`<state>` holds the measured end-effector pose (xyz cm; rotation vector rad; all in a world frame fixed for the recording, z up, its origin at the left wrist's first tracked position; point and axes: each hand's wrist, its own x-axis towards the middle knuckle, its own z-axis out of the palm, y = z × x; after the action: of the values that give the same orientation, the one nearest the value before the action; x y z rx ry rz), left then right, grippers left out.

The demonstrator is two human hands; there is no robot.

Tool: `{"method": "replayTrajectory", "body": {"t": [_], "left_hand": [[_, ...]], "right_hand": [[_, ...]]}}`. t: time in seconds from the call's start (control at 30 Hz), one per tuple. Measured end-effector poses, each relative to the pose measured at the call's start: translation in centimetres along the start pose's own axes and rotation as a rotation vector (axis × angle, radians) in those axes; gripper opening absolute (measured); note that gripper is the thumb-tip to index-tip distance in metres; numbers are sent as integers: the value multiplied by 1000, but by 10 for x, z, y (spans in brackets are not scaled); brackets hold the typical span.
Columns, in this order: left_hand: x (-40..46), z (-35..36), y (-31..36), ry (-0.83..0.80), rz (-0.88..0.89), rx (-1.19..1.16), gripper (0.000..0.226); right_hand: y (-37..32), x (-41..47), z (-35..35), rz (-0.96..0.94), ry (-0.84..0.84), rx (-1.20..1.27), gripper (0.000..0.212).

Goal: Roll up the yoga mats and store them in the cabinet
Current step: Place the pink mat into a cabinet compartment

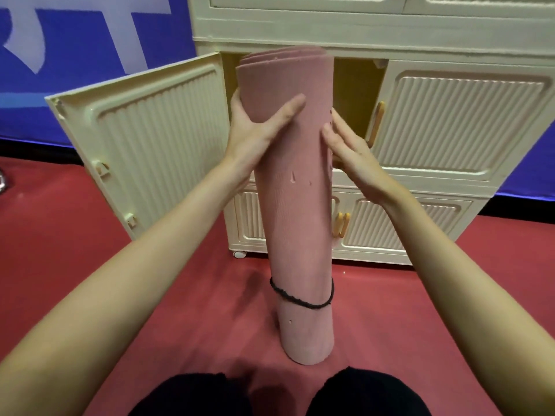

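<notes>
Knees in dark trousers (pixel 210 394) are framing the view. Cream cabinet (pixel 420 130) is standing beyond them, its left door (pixel 144 151) swung open. Pink rolled yoga mat (pixel 297 205) is standing upright before the cabinet, a black band (pixel 300 301) circling its lower part. Left hand (pixel 255 130) is wrapping around the mat near the top; right hand (pixel 351 151) is pressing straight fingers against its side.

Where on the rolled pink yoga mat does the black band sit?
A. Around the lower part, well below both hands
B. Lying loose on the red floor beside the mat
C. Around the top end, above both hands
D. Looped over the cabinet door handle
A: the black band circles the lower part of the upright pink yoga mat, far below the left hand and right hand near its top.
</notes>
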<state>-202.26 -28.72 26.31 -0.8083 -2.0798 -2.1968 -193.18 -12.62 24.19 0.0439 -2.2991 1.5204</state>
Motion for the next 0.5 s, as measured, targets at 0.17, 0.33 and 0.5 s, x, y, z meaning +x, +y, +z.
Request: {"method": "replayTrajectory", "body": {"t": [0.17,0.33,0.5], "left_hand": [[-4,7,-26,52,26,113,119],[3,13,-32,103,25,96,114],[3,23,-33,67,46,106,115]], "right_hand": [[35,3,-26,18,239,-238,38],[68,29,-48,251,662,-131,62],[75,52,-56,342,602,-31,48]]}}
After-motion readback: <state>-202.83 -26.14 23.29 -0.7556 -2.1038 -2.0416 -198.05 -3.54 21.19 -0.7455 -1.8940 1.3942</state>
